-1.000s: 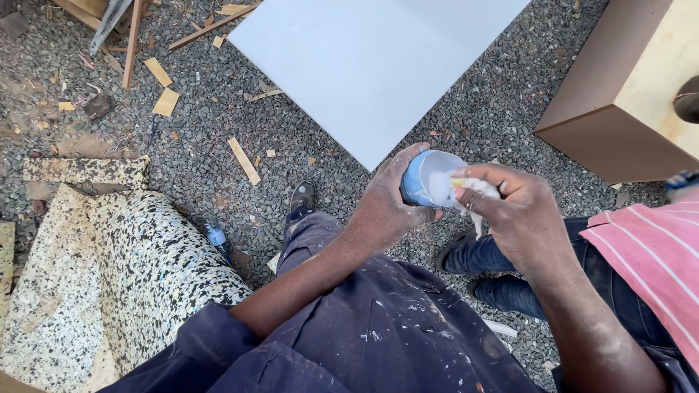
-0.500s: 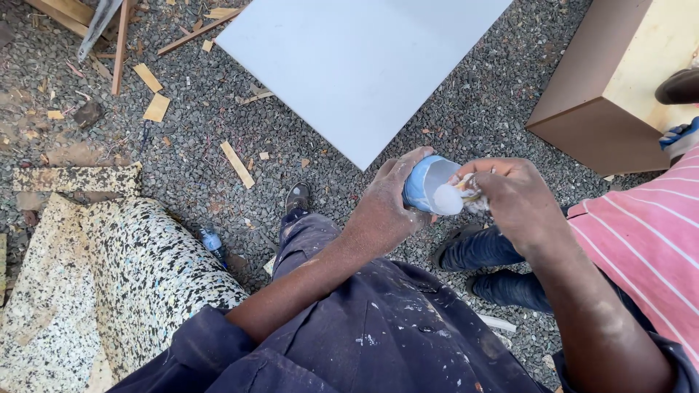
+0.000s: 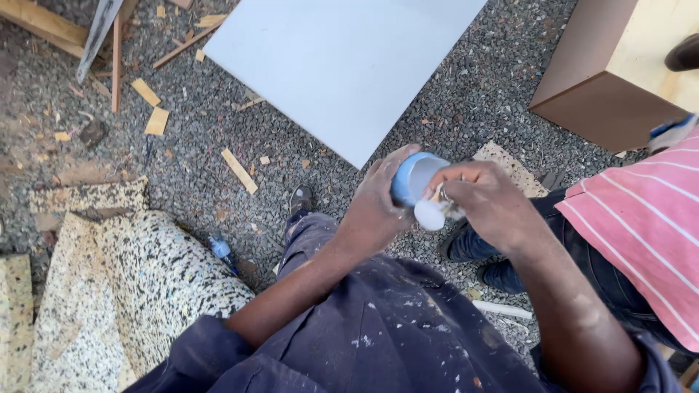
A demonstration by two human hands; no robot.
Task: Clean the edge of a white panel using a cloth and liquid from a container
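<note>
My left hand [image 3: 375, 207] grips a small blue tub [image 3: 413, 177] in front of my chest, tilted with its open mouth toward the right. My right hand [image 3: 486, 200] is closed on a thin stick-like tool [image 3: 440, 195], hardly visible between the fingers. A blob of white paste [image 3: 429, 215] hangs at the tub's rim just under my right fingers. Both hands are smeared with white. Below them are my dark paint-spattered overalls [image 3: 378, 335] and one shoe [image 3: 301, 199] on the gravel.
A pale grey board [image 3: 342, 65] lies flat on the gravel ahead. A brown wooden box [image 3: 619, 73] stands at top right. Another person in a pink striped shirt [image 3: 648, 233] and jeans stands close on my right. Speckled foam [image 3: 109, 291] lies at left, wood scraps [image 3: 145, 91] beyond.
The view has shifted slightly. My right hand has drawn a blob of white paste out to the tub's rim, and the tub has tipped further toward the right.
</note>
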